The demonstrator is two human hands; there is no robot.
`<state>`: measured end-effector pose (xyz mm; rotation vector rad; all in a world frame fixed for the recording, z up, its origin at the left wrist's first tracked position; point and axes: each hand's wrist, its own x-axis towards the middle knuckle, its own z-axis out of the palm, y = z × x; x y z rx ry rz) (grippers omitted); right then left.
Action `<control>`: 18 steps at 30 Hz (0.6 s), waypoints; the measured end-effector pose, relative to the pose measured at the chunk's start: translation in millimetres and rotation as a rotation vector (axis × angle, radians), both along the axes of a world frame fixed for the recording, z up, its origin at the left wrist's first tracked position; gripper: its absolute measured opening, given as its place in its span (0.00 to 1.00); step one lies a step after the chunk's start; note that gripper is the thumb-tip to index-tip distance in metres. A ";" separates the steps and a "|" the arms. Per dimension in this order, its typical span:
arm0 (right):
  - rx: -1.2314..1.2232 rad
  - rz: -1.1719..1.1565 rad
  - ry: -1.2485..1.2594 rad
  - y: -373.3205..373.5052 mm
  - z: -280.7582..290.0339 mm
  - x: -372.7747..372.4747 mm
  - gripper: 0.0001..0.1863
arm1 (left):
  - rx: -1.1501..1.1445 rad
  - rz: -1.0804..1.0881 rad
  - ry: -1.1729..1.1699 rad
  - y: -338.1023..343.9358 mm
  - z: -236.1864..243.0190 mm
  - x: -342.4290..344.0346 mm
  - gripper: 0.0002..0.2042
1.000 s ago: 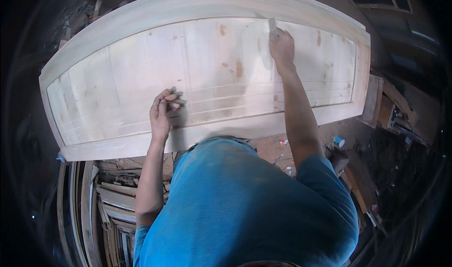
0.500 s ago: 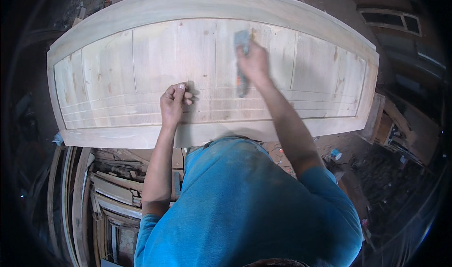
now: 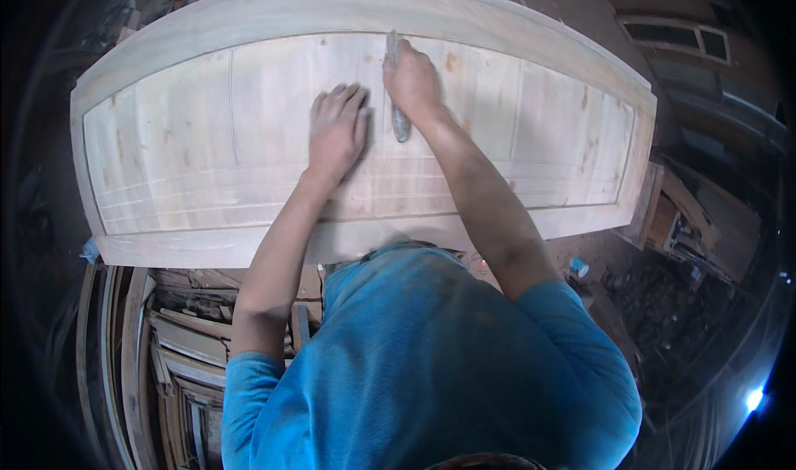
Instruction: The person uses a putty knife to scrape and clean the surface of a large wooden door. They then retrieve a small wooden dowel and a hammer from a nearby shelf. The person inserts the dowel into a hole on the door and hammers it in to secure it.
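A large pale wooden panel [image 3: 274,97] with an arched top and a raised frame spans the view before me. My right hand [image 3: 414,80] is wrapped round a putty knife [image 3: 401,128]. Its blade points away from me, near the groove under the arched frame, beside a vertical groove in the middle. The blade is seen nearly edge-on. My left hand [image 3: 337,130] lies palm down on the panel, left of that groove, with its fingers stretched forward and apart. Brownish patches dot the panel's surface.
Stacked wooden strips and frame pieces [image 3: 186,337] stand at the lower left. A wooden box with offcuts [image 3: 667,221] is beyond the panel's right end. A small bluish-white cup [image 3: 579,267] lies on the floor at the right. A blue rag-like thing [image 3: 89,250] touches the panel's left corner.
My right hand has moved left with the putty knife, whose blade has turned from broad-side to nearly edge-on. My left hand has gone forward, turned over and flattened onto the panel.
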<state>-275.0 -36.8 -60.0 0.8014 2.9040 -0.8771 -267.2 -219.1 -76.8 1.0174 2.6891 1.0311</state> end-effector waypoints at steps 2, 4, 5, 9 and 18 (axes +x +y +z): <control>0.025 0.040 -0.008 2.7 -3.0 4.9 0.14 | -0.057 -0.030 0.030 20.7 -11.2 -11.7 0.21; 0.034 0.036 -0.010 9.2 -3.6 12.0 0.14 | -0.116 -0.045 0.059 36.3 -23.6 -21.6 0.24; 0.032 0.011 -0.009 13.9 -1.7 16.1 0.15 | -0.143 -0.048 0.073 41.9 -29.7 -25.9 0.26; -0.051 -0.171 0.154 43.8 -5.5 19.5 0.18 | -0.209 -0.056 0.095 59.6 -34.5 -35.0 0.29; 0.135 -0.125 -0.032 101.0 -7.3 -64.2 0.23 | -0.140 -0.207 0.062 50.9 -19.9 -26.3 0.26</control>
